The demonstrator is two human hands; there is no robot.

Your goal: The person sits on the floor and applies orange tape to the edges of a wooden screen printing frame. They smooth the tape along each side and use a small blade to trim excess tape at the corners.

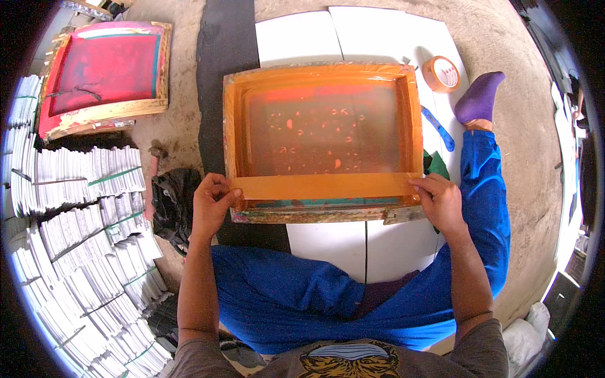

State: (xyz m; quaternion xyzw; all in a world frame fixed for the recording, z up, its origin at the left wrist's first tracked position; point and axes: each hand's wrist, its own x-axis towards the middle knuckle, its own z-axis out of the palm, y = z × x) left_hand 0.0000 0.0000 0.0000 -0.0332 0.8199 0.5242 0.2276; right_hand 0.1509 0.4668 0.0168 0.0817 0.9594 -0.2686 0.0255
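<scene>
Head view: orange-taped screen-printing frame (pixel 322 142) at centre, flat on white sheets (pixel 296 38) on the floor. Strip of orange tape (pixel 324 186) along near edge, pinched by left hand (pixel 211 205) and right hand (pixel 441 201). Risk: uneven pull, wrinkling or skewing. Tape roll (pixel 441 74) upper right.

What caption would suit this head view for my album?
Seated on the floor, both hands press tape along an orange screen frame.

Orange-taped rectangular printing screen (pixel 322 135) on white sheets at centre; red wooden-framed screen (pixel 104 72) far left on the floor
</scene>
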